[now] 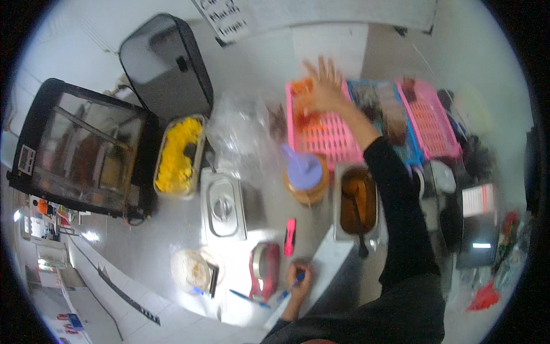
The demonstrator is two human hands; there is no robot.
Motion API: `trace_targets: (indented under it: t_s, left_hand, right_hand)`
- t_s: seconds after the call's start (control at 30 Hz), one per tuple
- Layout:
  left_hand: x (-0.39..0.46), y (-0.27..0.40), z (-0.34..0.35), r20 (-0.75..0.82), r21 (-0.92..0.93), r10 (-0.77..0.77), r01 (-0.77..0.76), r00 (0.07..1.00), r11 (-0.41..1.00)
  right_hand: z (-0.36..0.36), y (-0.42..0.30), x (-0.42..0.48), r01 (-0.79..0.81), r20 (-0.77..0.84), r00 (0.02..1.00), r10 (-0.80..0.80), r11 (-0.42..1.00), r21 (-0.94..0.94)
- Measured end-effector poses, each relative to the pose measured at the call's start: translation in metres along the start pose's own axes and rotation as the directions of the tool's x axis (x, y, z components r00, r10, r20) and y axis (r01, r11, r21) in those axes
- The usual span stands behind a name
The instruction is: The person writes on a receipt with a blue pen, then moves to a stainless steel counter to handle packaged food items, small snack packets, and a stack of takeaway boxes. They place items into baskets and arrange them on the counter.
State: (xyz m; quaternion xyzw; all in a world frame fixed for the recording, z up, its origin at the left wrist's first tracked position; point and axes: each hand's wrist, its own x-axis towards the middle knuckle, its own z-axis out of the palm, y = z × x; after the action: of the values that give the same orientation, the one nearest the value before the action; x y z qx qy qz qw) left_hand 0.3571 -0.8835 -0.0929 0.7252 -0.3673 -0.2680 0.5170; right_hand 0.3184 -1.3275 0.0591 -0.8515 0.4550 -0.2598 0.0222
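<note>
My right hand (325,88), blurred, reaches over the far left corner of a pink plastic basket (328,137). Its fingers are spread and nothing shows in them; whether the palm touches the orange packets (306,120) below cannot be told. Close to my body, my left hand (299,279) is closed around a blue pen (297,281) at the table's near edge. Just beyond that hand lies a pink box cutter (290,237). A red kitchen scale (264,271) stands to its left, with another blue pen (250,299) nearby.
A steel pan of brown sauce (357,202) with a ladle sits under my right arm. Near it are a purple-lidded pump jar (305,172), a lidded steel pan (222,206), a tray of yellow food (179,155), plastic bags (240,124) and a glass display warmer (86,150).
</note>
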Motion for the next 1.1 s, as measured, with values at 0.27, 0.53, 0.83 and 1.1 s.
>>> trace_targets:
  t_s: [0.27, 0.53, 0.83, 1.1]
  left_hand:
    - [-0.001, 0.0, -0.019, -0.073, -0.52, -0.138, 0.08, 0.988, 0.851]
    - [0.005, -0.004, -0.017, 0.061, -0.655, -0.1, 0.115, 0.993, 0.747]
    - [-0.002, 0.01, -0.023, 0.186, -0.127, 0.277, -0.256, 0.943, 0.958]
    - [-0.006, -0.014, -0.014, 0.159, 0.017, 0.335, -0.342, 0.929, 0.94]
  right_hand:
    - [-0.113, -0.115, -0.337, 0.3, -0.35, 0.921, -0.17, 0.884, 0.359]
    - [-0.008, -0.142, -0.424, -0.157, 0.269, 0.961, 0.06, 0.922, 0.355]
    - [-0.007, -0.135, -0.427, -0.229, 0.332, 0.94, 0.075, 0.862, 0.453]
    - [-0.008, -0.13, -0.427, -0.247, 0.374, 0.925, 0.064, 0.851, 0.464]
